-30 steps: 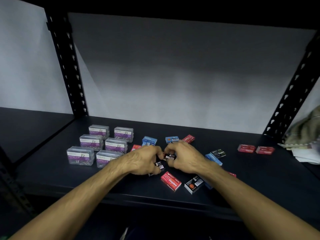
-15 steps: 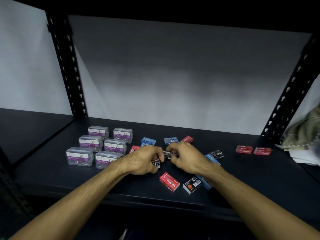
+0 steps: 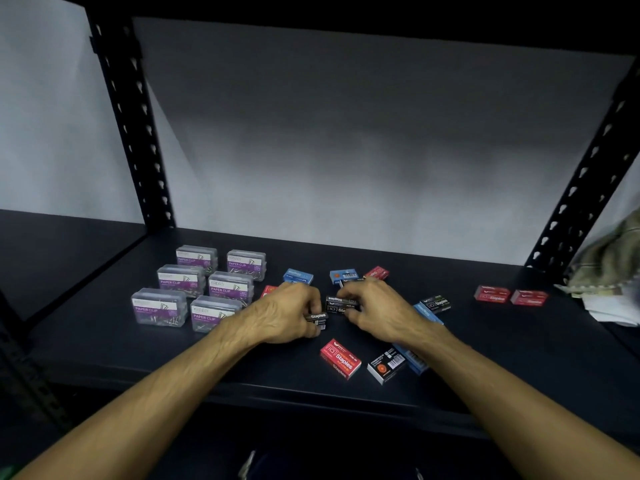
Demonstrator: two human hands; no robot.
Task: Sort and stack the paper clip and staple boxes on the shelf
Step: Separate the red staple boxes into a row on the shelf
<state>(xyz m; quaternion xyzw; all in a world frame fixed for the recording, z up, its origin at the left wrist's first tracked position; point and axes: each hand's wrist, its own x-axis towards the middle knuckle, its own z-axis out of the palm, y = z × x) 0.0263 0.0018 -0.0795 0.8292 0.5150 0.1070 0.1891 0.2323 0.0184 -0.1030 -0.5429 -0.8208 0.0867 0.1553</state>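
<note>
Several clear paper clip boxes (image 3: pixel 197 291) with purple labels stand in two rows at the left of the dark shelf (image 3: pixel 104 341). Small staple boxes in red, blue and black lie scattered in the middle. My left hand (image 3: pixel 287 313) grips a black staple box (image 3: pixel 318 320) low on the shelf. My right hand (image 3: pixel 377 310) holds a second black staple box (image 3: pixel 337 304) just right of it. A red staple box (image 3: pixel 341 358) and a black one (image 3: pixel 386 365) lie near the front edge.
Two red staple boxes (image 3: pixel 510 295) sit apart at the right. A cloth and papers (image 3: pixel 609 271) lie at the far right edge. Perforated black uprights (image 3: pixel 135 133) frame the bay, with a grey back wall behind.
Both hands shifted slightly apart, each keeping its black staple box; the box in my right hand now shows its top label more fully.
</note>
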